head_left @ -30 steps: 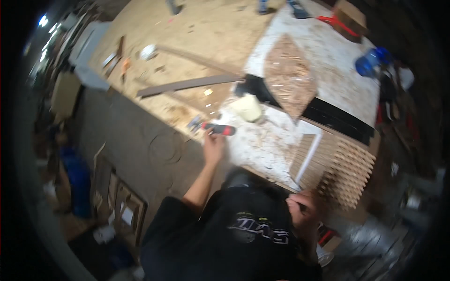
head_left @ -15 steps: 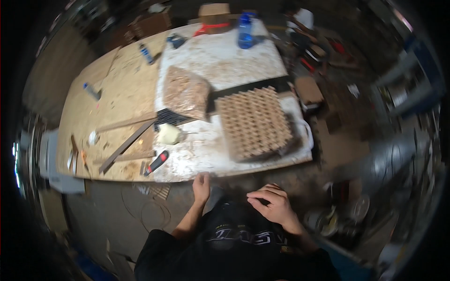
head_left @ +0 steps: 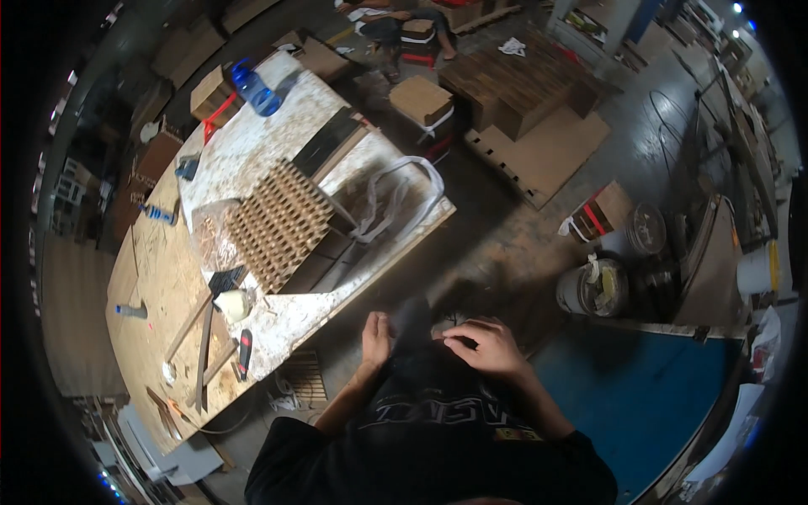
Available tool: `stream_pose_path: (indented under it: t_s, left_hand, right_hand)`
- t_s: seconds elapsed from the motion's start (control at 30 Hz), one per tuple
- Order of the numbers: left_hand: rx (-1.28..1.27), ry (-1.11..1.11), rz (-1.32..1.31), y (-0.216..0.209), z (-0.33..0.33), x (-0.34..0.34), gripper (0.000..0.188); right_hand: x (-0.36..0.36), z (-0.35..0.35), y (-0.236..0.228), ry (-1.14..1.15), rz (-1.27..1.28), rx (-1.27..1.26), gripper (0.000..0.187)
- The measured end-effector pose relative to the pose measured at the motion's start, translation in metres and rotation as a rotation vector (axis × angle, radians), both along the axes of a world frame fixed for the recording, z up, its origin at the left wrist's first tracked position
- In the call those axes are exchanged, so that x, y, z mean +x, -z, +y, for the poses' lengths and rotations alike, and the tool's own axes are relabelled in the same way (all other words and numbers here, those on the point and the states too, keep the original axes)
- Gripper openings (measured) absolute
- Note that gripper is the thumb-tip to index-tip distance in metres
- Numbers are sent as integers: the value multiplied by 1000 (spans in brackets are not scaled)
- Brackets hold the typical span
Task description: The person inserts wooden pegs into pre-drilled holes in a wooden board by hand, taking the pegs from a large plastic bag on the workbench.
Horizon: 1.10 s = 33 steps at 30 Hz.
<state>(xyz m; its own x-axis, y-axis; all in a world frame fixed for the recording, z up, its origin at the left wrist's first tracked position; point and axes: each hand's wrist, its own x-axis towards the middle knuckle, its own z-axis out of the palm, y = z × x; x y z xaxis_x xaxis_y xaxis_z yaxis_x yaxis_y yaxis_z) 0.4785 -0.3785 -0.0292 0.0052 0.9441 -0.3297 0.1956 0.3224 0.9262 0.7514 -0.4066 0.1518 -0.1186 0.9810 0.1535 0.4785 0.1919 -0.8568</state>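
Both my hands hang in front of my dark shirt, near the table's front edge and apart from everything on it. My left hand (head_left: 376,343) is closed, its fingers curled inward, and I cannot see what, if anything, is in it. My right hand (head_left: 488,347) is closed too, thumb and fingertips drawn together; anything between them is too small to make out. On the table ahead to the left stands a brown block with a lattice of holes (head_left: 280,225). Beside it lies a clear bag of small wooden pieces (head_left: 212,236).
The white-topped table (head_left: 358,278) carries a blue bottle (head_left: 256,89), wooden strips (head_left: 204,353), a red-and-black tool handle (head_left: 245,353) and a pale strap (head_left: 421,168). Right of it are boxes (head_left: 513,80), buckets (head_left: 593,288) and a blue surface (head_left: 631,396). Another person sits far off.
My view has swung to the right, so the table now sits further left and tilted. More floor, buckets and the blue surface show. My hands stay closed, at nearly the same spot before me.
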Motion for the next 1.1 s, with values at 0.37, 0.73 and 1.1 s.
stream_pose_path:
  t_s: [0.37,0.73,1.1]
  left_hand:
    - [-140,360,-26,-21,88,120,46]
    - [73,200,-157,-18,262,270,23]
    - [-104,-55,114,-17,366,296,24]
  right_hand:
    - [66,65,38,-89,-20,14,19]
    - [199,245,-9,-134,-184,-378,33]
    - [282,411,28,-460,-305,-677,47]
